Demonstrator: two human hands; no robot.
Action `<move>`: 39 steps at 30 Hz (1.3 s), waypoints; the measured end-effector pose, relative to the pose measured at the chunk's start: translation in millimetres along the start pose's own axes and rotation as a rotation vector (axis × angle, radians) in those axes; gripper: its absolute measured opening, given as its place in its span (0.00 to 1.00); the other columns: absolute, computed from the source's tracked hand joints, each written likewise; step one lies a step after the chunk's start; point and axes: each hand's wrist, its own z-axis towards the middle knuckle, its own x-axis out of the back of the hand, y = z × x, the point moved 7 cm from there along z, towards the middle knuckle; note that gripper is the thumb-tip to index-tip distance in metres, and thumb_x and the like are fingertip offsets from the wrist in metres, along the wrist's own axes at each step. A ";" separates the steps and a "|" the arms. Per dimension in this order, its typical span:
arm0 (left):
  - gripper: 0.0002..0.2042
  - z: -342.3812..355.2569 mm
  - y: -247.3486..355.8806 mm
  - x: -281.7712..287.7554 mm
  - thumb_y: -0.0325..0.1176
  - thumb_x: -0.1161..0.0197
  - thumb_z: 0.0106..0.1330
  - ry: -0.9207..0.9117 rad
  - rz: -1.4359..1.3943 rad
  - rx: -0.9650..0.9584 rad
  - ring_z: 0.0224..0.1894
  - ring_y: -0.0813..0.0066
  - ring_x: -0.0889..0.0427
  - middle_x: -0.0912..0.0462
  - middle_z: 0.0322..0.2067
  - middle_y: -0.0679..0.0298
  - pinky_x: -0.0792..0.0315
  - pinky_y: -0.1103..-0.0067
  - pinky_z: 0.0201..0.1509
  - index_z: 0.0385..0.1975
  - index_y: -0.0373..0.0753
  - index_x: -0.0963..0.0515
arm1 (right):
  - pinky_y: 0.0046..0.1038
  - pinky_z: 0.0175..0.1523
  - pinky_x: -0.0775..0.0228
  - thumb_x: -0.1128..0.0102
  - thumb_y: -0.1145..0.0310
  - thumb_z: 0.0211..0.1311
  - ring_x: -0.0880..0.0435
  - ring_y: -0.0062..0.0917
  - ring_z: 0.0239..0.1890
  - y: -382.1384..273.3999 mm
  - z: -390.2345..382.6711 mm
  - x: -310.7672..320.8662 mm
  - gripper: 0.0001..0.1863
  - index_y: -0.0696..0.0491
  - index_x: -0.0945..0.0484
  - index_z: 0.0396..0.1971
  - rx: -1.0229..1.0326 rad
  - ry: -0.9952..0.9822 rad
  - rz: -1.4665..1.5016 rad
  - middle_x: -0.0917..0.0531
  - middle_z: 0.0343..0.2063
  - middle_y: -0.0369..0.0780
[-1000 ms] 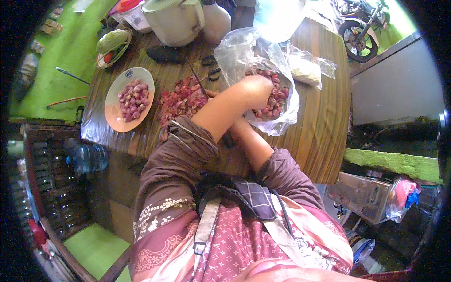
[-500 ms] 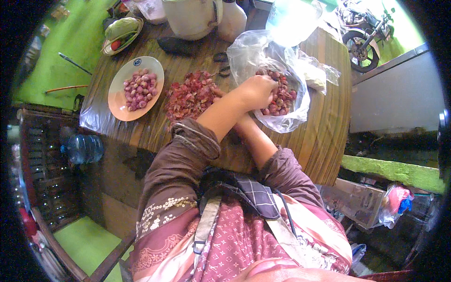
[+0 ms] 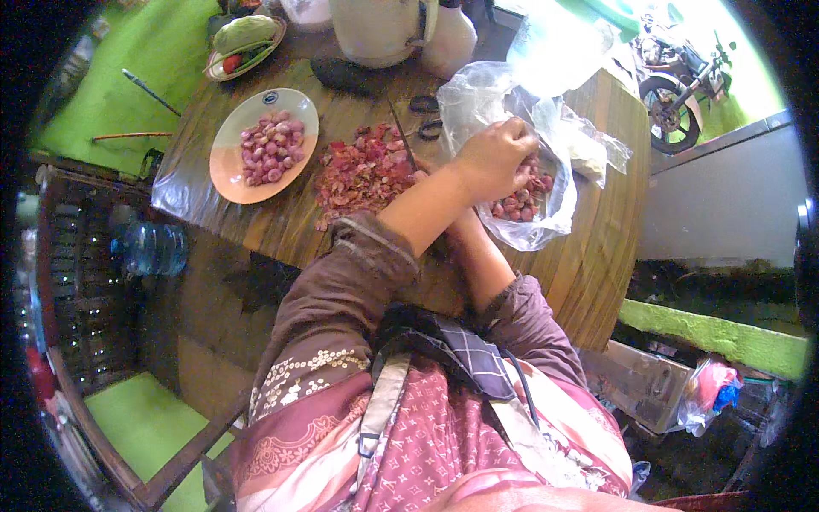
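My left forearm crosses over my right one. My left hand (image 3: 498, 160) is at the clear plastic bag (image 3: 556, 218) of unpeeled shallots (image 3: 522, 203), its fingers curled downward; whatever they grip is hidden. Beneath the left forearm, my right hand (image 3: 421, 176) shows only in small part, closed on the handle end of a knife (image 3: 399, 128). The thin dark blade points away from me, above the right side of a heap of red shallot skins (image 3: 363, 175). To the left, an oval plate (image 3: 232, 175) holds peeled pinkish shallots (image 3: 273, 147).
Behind the skins lie dark-handled scissors (image 3: 426, 117) and a black object (image 3: 345, 75). A large pale jug (image 3: 373, 34) and a plate of vegetables (image 3: 247, 44) stand at the back. A small bag of white stuff (image 3: 590, 160) lies right of the shallot bag on the wooden table (image 3: 597, 256).
My left hand has lifted slightly and moved right over the bag. The knife blade now shows beyond my left forearm, pointing away. The whole view has turned a little.
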 end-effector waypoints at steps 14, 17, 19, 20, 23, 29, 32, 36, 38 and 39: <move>0.08 -159.0 -101.0 55.2 0.21 0.42 0.58 0.537 -1.141 0.586 0.43 0.76 0.23 0.21 0.38 0.61 0.29 0.81 0.50 0.37 0.32 0.27 | 0.17 0.24 0.37 0.59 0.60 0.66 0.31 0.16 0.17 -69.7 -23.8 -31.1 0.25 0.48 0.46 0.62 -0.156 -0.099 0.310 0.30 0.21 0.34; 0.08 -161.1 -107.0 52.9 0.21 0.42 0.57 0.572 -1.084 0.568 0.41 0.78 0.23 0.21 0.37 0.62 0.29 0.82 0.47 0.36 0.33 0.26 | 0.17 0.25 0.38 0.60 0.57 0.66 0.32 0.16 0.18 -65.0 -24.4 -33.3 0.25 0.47 0.45 0.61 -0.176 -0.131 0.095 0.29 0.19 0.33; 0.08 -161.4 -108.3 54.0 0.21 0.42 0.57 0.569 -1.034 0.549 0.39 0.79 0.23 0.21 0.36 0.63 0.29 0.83 0.45 0.36 0.33 0.26 | 0.18 0.26 0.37 0.59 0.56 0.66 0.31 0.15 0.19 -61.7 -24.1 -31.5 0.24 0.46 0.43 0.59 -0.186 -0.133 -0.049 0.28 0.18 0.33; 0.08 -161.5 -108.6 55.0 0.21 0.42 0.57 0.568 -1.008 0.539 0.38 0.80 0.23 0.21 0.36 0.63 0.29 0.84 0.44 0.36 0.34 0.26 | 0.18 0.27 0.37 0.59 0.56 0.66 0.31 0.15 0.19 -59.9 -24.3 -29.9 0.23 0.46 0.42 0.59 -0.201 -0.124 -0.113 0.27 0.18 0.33; 0.07 -163.2 -108.5 59.7 0.21 0.41 0.57 0.593 -0.930 0.503 0.37 0.81 0.24 0.21 0.34 0.65 0.29 0.85 0.42 0.36 0.34 0.26 | 0.16 0.24 0.40 0.59 0.58 0.66 0.33 0.14 0.17 -61.2 -25.6 -29.7 0.22 0.49 0.42 0.57 -0.185 -0.111 -0.172 0.30 0.17 0.33; 0.08 -162.8 -105.9 51.8 0.19 0.42 0.57 0.538 -1.147 0.460 0.41 0.79 0.24 0.22 0.35 0.65 0.30 0.82 0.46 0.37 0.33 0.27 | 0.19 0.24 0.38 0.53 0.58 0.64 0.30 0.15 0.18 -61.1 -27.9 -29.9 0.19 0.46 0.38 0.53 -0.231 -0.059 -0.105 0.28 0.17 0.33; 0.09 -161.2 -102.6 50.7 0.18 0.43 0.57 0.509 -1.102 0.441 0.42 0.78 0.25 0.22 0.37 0.64 0.30 0.81 0.47 0.37 0.33 0.28 | 0.17 0.22 0.40 0.56 0.60 0.65 0.33 0.15 0.15 -61.4 -25.9 -31.4 0.18 0.49 0.39 0.52 -0.223 -0.056 -0.050 0.30 0.16 0.33; 0.10 -160.0 -99.9 54.0 0.19 0.44 0.58 0.503 -0.991 0.417 0.42 0.78 0.25 0.22 0.38 0.63 0.30 0.81 0.47 0.39 0.34 0.28 | 0.16 0.19 0.38 0.54 0.60 0.65 0.31 0.14 0.17 -61.6 -27.3 -31.2 0.15 0.48 0.36 0.48 -0.260 -0.034 0.233 0.29 0.20 0.32; 0.11 -161.7 -101.0 54.6 0.20 0.44 0.58 0.511 -0.971 0.441 0.42 0.78 0.25 0.22 0.38 0.63 0.30 0.81 0.47 0.41 0.34 0.28 | 0.16 0.19 0.38 0.54 0.61 0.65 0.32 0.14 0.18 -60.2 -28.2 -31.8 0.14 0.48 0.36 0.47 -0.320 -0.040 0.396 0.30 0.21 0.33; 0.11 -162.6 -104.0 51.3 0.21 0.44 0.58 0.504 -1.029 0.494 0.42 0.78 0.25 0.22 0.38 0.63 0.30 0.81 0.47 0.41 0.34 0.28 | 0.15 0.19 0.38 0.54 0.61 0.65 0.32 0.13 0.18 -60.1 -28.8 -33.8 0.14 0.49 0.36 0.47 -0.344 -0.052 0.484 0.30 0.21 0.33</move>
